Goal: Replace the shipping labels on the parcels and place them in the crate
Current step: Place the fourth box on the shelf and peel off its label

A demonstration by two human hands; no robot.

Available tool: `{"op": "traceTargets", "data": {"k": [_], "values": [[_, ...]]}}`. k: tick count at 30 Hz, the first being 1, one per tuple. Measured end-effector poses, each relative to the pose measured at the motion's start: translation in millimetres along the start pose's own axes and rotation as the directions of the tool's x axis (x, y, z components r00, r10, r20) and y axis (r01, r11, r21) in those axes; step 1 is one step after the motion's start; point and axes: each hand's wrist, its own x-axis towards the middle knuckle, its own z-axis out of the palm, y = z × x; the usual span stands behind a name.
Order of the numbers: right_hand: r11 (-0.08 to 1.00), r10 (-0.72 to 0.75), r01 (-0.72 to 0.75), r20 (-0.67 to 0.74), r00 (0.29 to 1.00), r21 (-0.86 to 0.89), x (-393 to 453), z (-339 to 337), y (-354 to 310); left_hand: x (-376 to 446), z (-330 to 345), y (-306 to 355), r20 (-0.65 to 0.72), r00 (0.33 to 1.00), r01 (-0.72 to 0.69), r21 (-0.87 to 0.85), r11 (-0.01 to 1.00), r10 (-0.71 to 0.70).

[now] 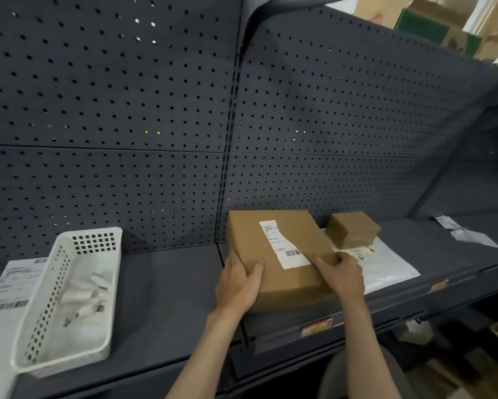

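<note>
A flat brown cardboard parcel (273, 272) lies on the dark shelf, a white shipping label (280, 241) stuck on its top. My left hand (237, 283) grips the parcel's near left corner, thumb on top. My right hand (341, 273) rests on the parcel's right side, with the forefinger stretched to the label's near right corner. A smaller brown box (352, 229) stands behind on the right, on a white poly mailer (385, 267). A white perforated crate (69, 295) at the left holds crumpled label scraps.
Sheets of printed labels (10, 286) lie left of the crate. Loose white paper scraps (472, 236) sit at the far right of the shelf. A dark pegboard wall (184, 110) backs the shelf. Bare shelf surface (167, 298) lies between crate and parcel.
</note>
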Motion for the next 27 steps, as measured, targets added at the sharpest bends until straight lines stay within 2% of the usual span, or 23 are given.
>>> {"op": "traceTargets", "data": {"k": [4,9,14,19,27], "values": [[0.998,-0.065,0.066,-0.092,0.994,0.003,-50,-8,-32,-13,-52,8,-0.061,0.997,-0.056,0.013,0.998,0.056],[0.979,-0.147,0.164,-0.144,0.979,0.118,-115,4,-83,-35,-149,3,-0.134,0.984,-0.117,-0.014,0.993,0.114],[0.944,-0.239,0.269,-0.166,0.957,0.19,-188,46,-143,-62,-262,-26,-0.171,0.983,-0.09,-0.149,0.985,0.064],[0.891,-0.332,0.353,-0.122,0.936,0.286,-266,112,-197,-86,-375,-78,-0.234,0.972,-0.06,-0.222,0.973,0.006],[0.84,-0.471,0.443,0.017,0.882,0.312,-383,222,-257,-133,-523,-176,-0.331,0.938,0.008,-0.269,0.963,-0.1]]}}
